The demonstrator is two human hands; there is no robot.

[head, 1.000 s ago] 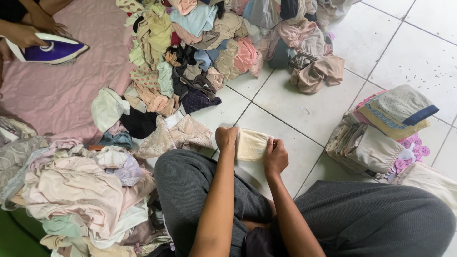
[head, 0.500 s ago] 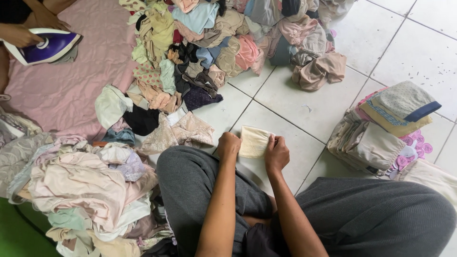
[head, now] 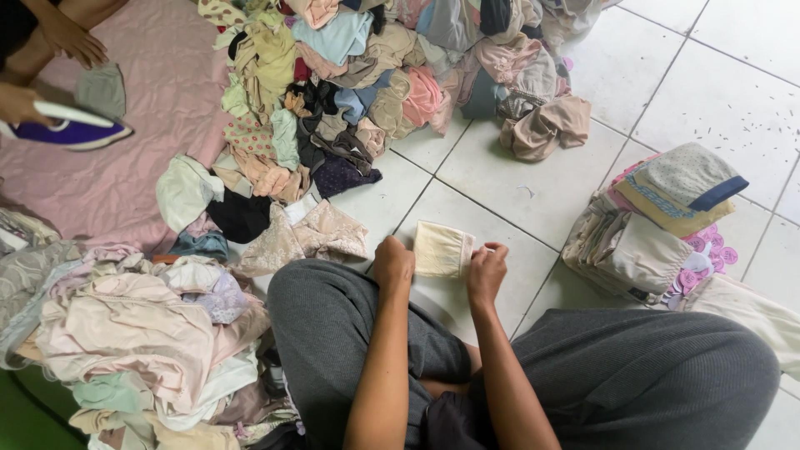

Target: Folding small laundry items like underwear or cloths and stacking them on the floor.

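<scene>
1. While both hands pinch it, the small cream cloth lies folded on the floor tile: left hand closed on its left edge, right hand on its right.
2. Done: a folded stack sits at 3 o'clock.
3. Left: the unsorted clothes heap at 12 o'clock and a loose pile at 9 o'clock.

A folded cloth lies on the floor between a clothes heap behind and a folded stack right.

One head camera looks steeply down from close above the seated person's knees onto the tiled floor.
</scene>
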